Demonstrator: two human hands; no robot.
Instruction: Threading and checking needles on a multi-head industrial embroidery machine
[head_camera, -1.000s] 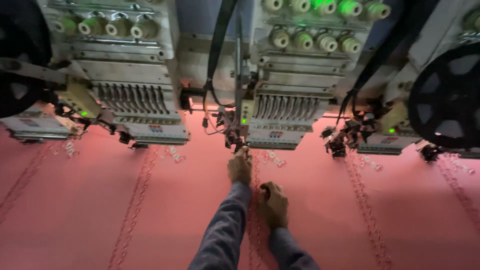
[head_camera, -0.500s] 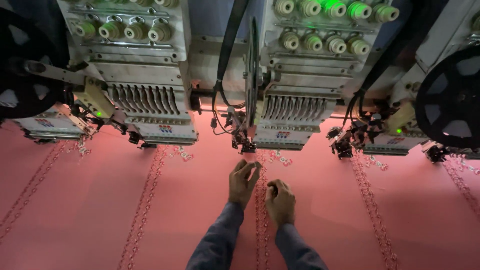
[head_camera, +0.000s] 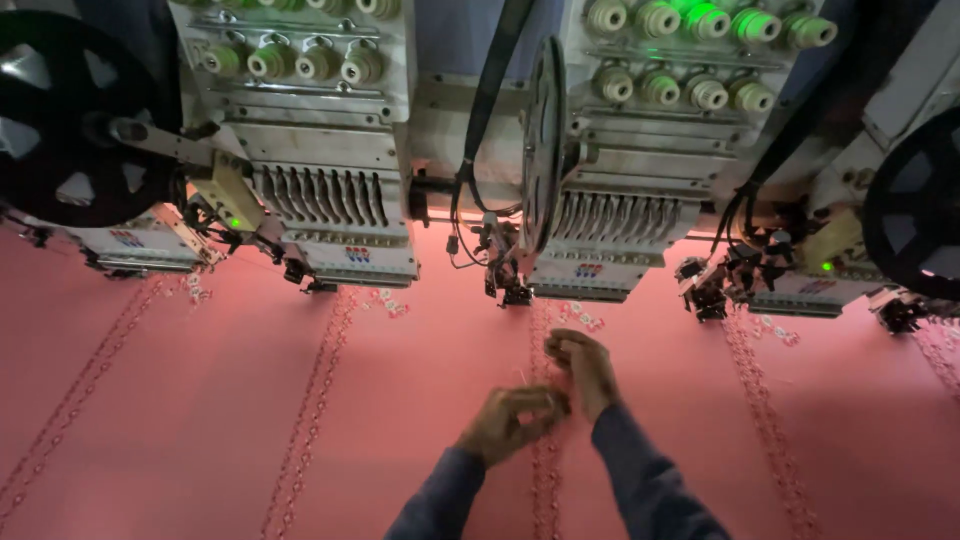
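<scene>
Stretched flat under grey multi-needle embroidery heads (head_camera: 610, 215): pink embroidered fabric (head_camera: 200, 400). At six o'clock, left hand (head_camera: 512, 422) and right hand (head_camera: 585, 368) — fingers pinched, seemingly on thin thread, too fine to confirm. Soft, light, likely snappable — best gripped near the stitched column (head_camera: 545, 470).

- One view only, from a camera worn on the person's head.
- It looks down and forward across the pink cloth (head_camera: 200, 400) toward the row of embroidery heads (head_camera: 340, 190), which fill the upper half of the frame.
- The left hand (head_camera: 515, 422) and right hand (head_camera: 585, 368) sit low in the centre, close to the lens.
- No second view overlaps it.
</scene>
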